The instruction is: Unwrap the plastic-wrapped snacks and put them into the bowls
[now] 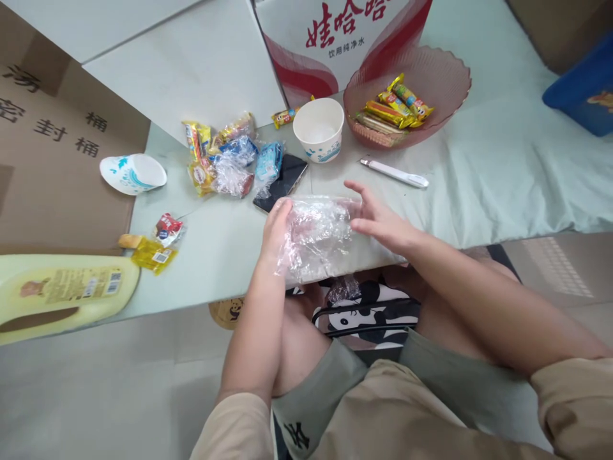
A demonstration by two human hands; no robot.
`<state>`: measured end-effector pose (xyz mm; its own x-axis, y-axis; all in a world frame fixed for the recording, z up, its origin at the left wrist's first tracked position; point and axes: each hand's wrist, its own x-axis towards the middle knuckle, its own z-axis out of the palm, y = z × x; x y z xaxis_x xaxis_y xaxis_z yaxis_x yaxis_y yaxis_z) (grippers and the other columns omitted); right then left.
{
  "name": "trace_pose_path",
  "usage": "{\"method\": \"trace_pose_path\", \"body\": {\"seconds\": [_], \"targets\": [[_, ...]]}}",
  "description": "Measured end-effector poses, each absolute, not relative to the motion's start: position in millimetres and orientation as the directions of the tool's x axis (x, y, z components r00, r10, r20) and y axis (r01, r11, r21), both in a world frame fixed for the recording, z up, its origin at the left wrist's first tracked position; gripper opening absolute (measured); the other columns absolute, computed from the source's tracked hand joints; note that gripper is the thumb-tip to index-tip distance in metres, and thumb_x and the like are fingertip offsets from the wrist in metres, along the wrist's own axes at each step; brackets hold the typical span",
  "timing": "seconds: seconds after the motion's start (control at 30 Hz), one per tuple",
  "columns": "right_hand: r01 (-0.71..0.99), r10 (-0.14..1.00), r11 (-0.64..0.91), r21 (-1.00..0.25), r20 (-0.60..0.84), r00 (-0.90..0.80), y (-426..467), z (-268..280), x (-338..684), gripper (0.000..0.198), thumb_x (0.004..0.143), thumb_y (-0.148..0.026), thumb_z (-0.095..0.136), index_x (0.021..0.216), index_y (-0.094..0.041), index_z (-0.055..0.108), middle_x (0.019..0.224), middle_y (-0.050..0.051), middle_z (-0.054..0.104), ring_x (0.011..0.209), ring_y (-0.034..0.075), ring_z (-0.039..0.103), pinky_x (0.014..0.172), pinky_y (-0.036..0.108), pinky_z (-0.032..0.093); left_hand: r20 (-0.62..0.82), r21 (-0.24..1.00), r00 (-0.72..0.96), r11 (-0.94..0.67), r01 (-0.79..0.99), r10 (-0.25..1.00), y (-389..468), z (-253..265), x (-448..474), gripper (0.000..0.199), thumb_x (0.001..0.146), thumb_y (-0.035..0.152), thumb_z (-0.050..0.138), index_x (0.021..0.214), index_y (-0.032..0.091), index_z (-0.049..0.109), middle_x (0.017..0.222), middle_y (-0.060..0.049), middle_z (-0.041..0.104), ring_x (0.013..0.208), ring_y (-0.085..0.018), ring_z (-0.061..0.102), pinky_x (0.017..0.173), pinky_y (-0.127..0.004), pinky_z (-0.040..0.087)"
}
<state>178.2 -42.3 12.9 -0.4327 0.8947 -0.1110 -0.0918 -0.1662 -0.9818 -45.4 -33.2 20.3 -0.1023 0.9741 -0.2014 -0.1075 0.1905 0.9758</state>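
A crinkled piece of clear plastic wrap (322,233) is spread between my hands over the table's front edge. My left hand (274,235) grips its left side, with the thumb and fingers closed on the film. At the right edge of the wrap, my right hand (383,220) is open, its thumb and index finger spread apart. The fingertips are close to the film; whether they touch it I cannot tell. Just beyond the wrap lie a dark phone (287,181), a white paper cup (320,131) and a white utility knife (395,173).
Wrapped snacks (225,153) are piled at back left. A pink glass bowl (445,89) holds yellow snack packets. A tipped paper cup (131,174), a yellow wrapper (154,255) and a yellow jug (67,291) lie left. Boxes (306,51) stand behind; a blue container (582,92) stands right.
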Motion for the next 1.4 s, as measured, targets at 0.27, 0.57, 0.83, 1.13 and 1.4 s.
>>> {"method": "trace_pose_path", "body": {"seconds": [0.27,0.57,0.83,1.13,1.4], "targets": [[-0.070,0.891,-0.410,-0.909,-0.383,-0.243,-40.2,20.7,164.9,0.059,0.089,-0.032,0.055,0.145,-0.028,0.039,0.087,0.002,0.068,0.071,0.020,0.068,0.070,0.038,0.059,0.053,0.984,-0.189,-0.019,0.176,0.981,-28.4,12.3,-46.2,0.040,0.086,0.058,0.073,0.081,0.023,0.053,0.051,0.009,0.041,0.041,-0.007,0.041,0.041,-0.022,0.030],[-0.077,0.930,-0.303,-0.950,-0.277,-0.242,-48.2,28.1,163.6,0.090,0.074,-0.032,0.078,0.151,-0.020,0.034,0.078,0.000,0.064,0.070,0.019,0.065,0.066,0.033,0.055,-0.309,0.926,-0.110,0.273,-0.260,0.945,-29.5,25.1,-34.8,0.058,0.061,0.067,0.087,0.080,0.017,0.065,0.061,0.003,0.059,0.052,-0.009,0.054,0.050,-0.022,0.041],[-0.232,0.909,-0.412,-0.881,-0.414,-0.042,-37.8,24.7,172.9,0.064,0.086,-0.027,0.058,0.148,-0.027,0.042,0.093,0.004,0.073,0.065,0.017,0.062,0.065,0.034,0.056,-0.358,0.914,-0.167,0.308,-0.263,0.919,-29.1,27.5,-33.6,0.048,0.057,0.041,0.092,0.086,0.018,0.063,0.070,0.002,0.067,0.055,-0.011,0.063,0.051,-0.022,0.046],[-0.335,0.860,-0.507,-0.794,-0.444,-0.251,-35.1,22.0,170.1,0.038,0.066,-0.021,0.085,0.096,-0.020,0.063,0.079,-0.001,0.063,0.070,0.012,0.059,0.066,0.027,0.052,-0.338,0.930,0.053,0.342,-0.136,0.940,-28.1,30.3,-33.3,0.051,0.057,0.048,0.089,0.091,0.020,0.062,0.062,0.002,0.069,0.047,-0.014,0.063,0.046,-0.024,0.047],[-0.239,0.845,-0.496,-0.835,-0.400,-0.355,-35.1,23.3,181.2,0.030,0.070,-0.035,0.085,0.083,-0.021,0.061,0.077,-0.001,0.067,0.067,0.012,0.062,0.059,0.024,0.049,-0.341,0.936,0.154,0.350,-0.034,0.927,-21.7,25.5,-41.8,0.042,0.067,0.044,0.084,0.097,0.020,0.065,0.061,0.001,0.069,0.052,-0.016,0.067,0.048,-0.024,0.051]]}}
